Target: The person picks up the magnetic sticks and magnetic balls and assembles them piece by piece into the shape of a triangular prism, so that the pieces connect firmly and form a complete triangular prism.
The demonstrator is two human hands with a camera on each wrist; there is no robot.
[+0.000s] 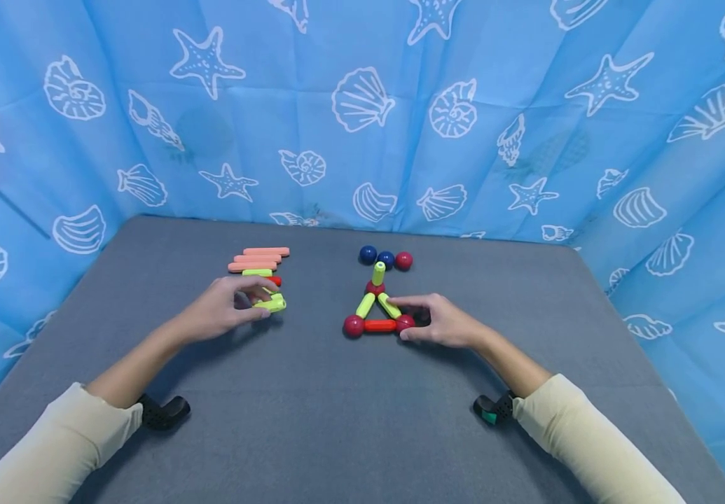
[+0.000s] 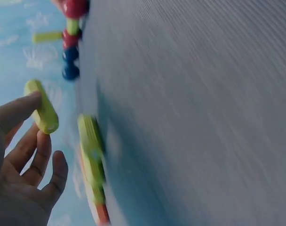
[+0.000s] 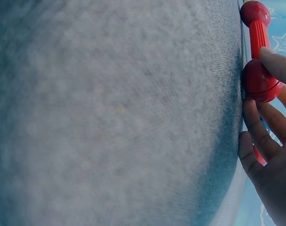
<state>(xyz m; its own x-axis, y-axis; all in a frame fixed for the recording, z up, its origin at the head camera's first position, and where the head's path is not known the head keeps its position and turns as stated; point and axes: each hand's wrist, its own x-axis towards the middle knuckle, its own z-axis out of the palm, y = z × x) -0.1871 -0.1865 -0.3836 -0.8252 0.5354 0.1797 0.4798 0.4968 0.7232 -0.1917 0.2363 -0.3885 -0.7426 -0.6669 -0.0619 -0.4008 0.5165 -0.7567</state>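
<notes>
Left of the middle of the grey worktop (image 1: 337, 406), the left hand (image 1: 223, 308) pinches a yellow-green rod (image 2: 42, 107) between thumb and fingertips, lifted clear of the surface. Its other fingers are loosely bent. Beyond it, toward the far-left corner, lie three salmon rods (image 1: 252, 267) side by side, with a yellow-green rod (image 1: 258, 273) and a red rod (image 1: 275, 280) just nearer, partly covered by the hand.

Nearer the far edge than the near one, right of the middle, rests a triangle (three dark red balls joined by one red and two yellow-green rods). A further yellow-green rod (image 1: 379, 274) stands up from its far ball (image 1: 375, 288). The right hand (image 1: 440, 318) grips the triangle's near-right ball (image 1: 405, 323) with the thumb and fingers slightly parted around it, its index finger reaching the adjoining side rod (image 1: 389, 306). Two blue balls (image 1: 368, 254) and a loose red ball (image 1: 404, 260) lie between triangle and far edge.
</notes>
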